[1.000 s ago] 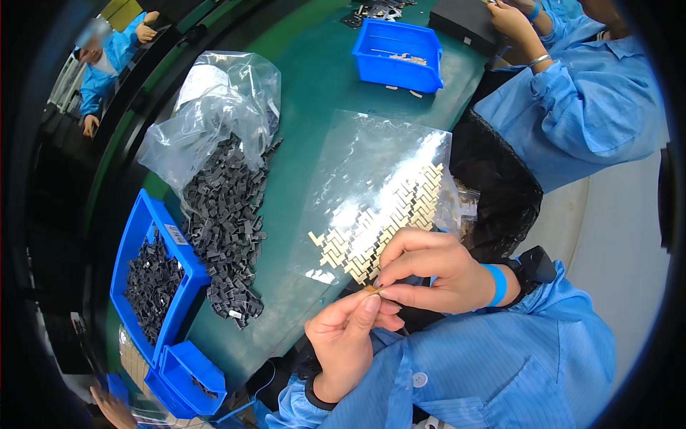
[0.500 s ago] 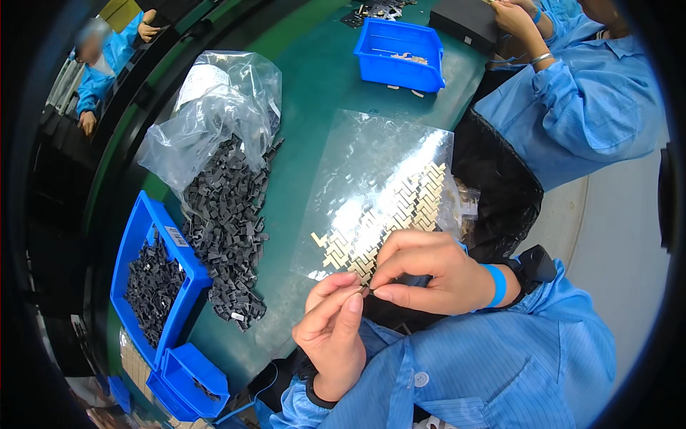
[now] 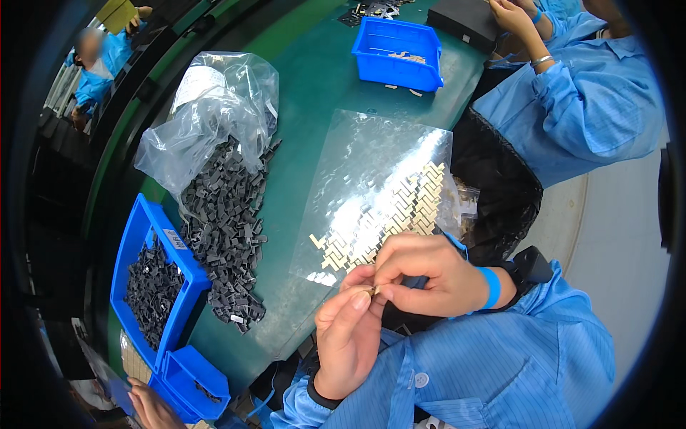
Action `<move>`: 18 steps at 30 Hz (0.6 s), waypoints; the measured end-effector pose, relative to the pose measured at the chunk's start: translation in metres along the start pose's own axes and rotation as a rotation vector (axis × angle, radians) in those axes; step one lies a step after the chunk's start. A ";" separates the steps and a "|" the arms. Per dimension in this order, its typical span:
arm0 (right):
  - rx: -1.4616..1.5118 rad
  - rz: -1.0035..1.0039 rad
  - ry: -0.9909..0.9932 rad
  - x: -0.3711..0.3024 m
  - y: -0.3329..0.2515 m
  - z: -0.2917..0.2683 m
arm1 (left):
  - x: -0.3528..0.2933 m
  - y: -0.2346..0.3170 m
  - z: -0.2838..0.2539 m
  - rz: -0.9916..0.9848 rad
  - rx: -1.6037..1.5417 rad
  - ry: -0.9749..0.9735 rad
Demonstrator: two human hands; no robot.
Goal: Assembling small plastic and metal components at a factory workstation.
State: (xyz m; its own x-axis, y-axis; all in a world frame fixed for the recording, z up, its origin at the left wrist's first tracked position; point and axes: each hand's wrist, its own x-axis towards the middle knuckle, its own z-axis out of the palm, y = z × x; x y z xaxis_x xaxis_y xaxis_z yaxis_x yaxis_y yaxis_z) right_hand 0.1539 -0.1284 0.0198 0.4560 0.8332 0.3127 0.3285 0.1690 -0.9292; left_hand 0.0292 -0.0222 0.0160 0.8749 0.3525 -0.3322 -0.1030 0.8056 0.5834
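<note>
In front of my chest my two hands meet, fingertips pinched together. My left hand (image 3: 349,339) is closed, holding a tiny dark piece (image 3: 370,291) between thumb and fingers. The thumb and forefinger of my right hand (image 3: 429,275), also closed, grip a tiny pale piece (image 3: 377,289) against it. The fingers hide most of both, so their exact shape does not show. Just beyond my hands lies a clear plastic sheet (image 3: 350,154) bearing rows of cream-coloured, stepped strips (image 3: 429,189). A heap of small dark grey rectangular parts (image 3: 225,214) lies to the left.
A clear plastic bag (image 3: 229,93) spills onto the heap. At the left stand a large blue bin (image 3: 121,286) of dark parts and a smaller blue bin (image 3: 193,372). Another blue bin (image 3: 393,71) and a black box (image 3: 461,25) are farther off. A co-worker (image 3: 579,107) sits at right.
My hands have shifted slightly right, and a pale piece now shows between the fingertips. Another person's hand has appeared at lower left. The far-left person has raised a yellowish object.
</note>
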 end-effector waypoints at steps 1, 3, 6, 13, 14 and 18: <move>0.024 0.017 0.023 0.001 0.000 -0.004 | 0.001 0.001 -0.001 0.003 -0.002 0.007; -0.043 0.022 0.035 0.002 -0.001 -0.026 | 0.001 0.005 -0.004 0.096 0.060 0.045; -0.391 0.034 0.126 -0.014 -0.004 -0.085 | 0.004 0.009 -0.010 0.487 0.598 0.062; -1.185 0.156 0.162 -0.020 0.003 -0.110 | -0.006 0.023 -0.022 1.218 1.620 -0.040; -1.094 0.044 0.241 -0.018 0.007 -0.104 | -0.006 0.023 -0.022 1.329 1.722 -0.117; -0.381 -0.005 0.027 0.000 -0.004 -0.062 | -0.011 0.022 -0.026 1.457 1.921 -0.235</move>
State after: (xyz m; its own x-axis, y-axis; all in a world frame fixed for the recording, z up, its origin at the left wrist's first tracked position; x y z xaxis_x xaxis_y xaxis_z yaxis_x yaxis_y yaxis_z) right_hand 0.2040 -0.1619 0.0354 0.4736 0.8180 0.3266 0.6122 -0.0392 -0.7897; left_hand 0.0052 0.0040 0.0126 0.7044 -0.0947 0.7035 -0.1901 -0.9800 0.0584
